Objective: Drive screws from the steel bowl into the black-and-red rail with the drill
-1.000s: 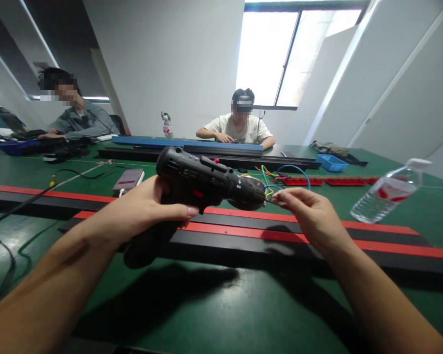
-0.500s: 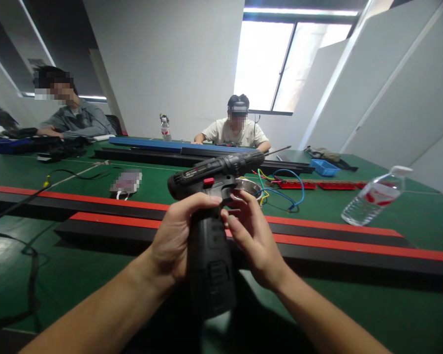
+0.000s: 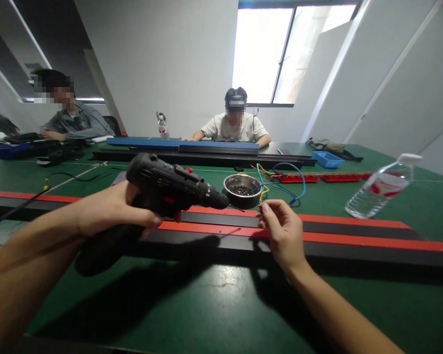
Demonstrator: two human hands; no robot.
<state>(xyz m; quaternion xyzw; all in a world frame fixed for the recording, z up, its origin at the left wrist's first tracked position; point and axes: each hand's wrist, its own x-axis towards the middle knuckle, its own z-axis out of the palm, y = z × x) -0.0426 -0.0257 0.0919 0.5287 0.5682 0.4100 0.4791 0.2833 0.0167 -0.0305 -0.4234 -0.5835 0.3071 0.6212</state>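
My left hand (image 3: 114, 209) is wrapped round the grip of a black cordless drill (image 3: 166, 184). The drill is tilted, its chuck and thin bit pointing right and slightly down above red-topped black bars (image 3: 203, 228). To the right of the bit tip, apart from it, is my right hand (image 3: 282, 231). Its thumb and fingers are pinched together; what they hold is too small to make out. Just beyond that hand stands a round metal bowl (image 3: 259, 197) with many small dark pieces inside, probably screws.
Blue, green and yellow wires (image 3: 299, 184) run beside the bowl to red strips (image 3: 299, 178). A water bottle (image 3: 380, 187) leans at the right. Blue and black bars (image 3: 140, 142) lie further back, near a blue bin (image 3: 328, 159). Two people sit across the green table (image 3: 221, 305).
The drill has swung left and tipped over so its bit points right and down. My right hand has come off the drill and moved right, fingers now pinched.
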